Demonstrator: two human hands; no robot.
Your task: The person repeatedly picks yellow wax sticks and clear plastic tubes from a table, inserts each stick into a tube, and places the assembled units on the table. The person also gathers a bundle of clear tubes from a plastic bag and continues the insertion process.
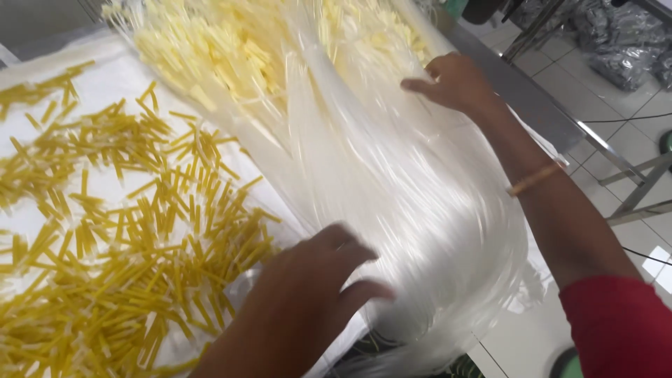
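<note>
Clear plastic bag (378,175) with pale yellow sticks (224,49) bunched in its far end lies stretched across the white sheet (105,185). Left hand (308,301) presses on the near end with fingers spread (can't tell if it actually pinches the film); right hand (455,80) rests on the bag's far right edge, fingers loosely open. What could go wrong: the slick film slips and pale sticks spill among the darker yellow sticks (133,245) scattered just beside it. Count: one bag, two hands, one metal table edge (518,91), sticks far too many to count.
</note>
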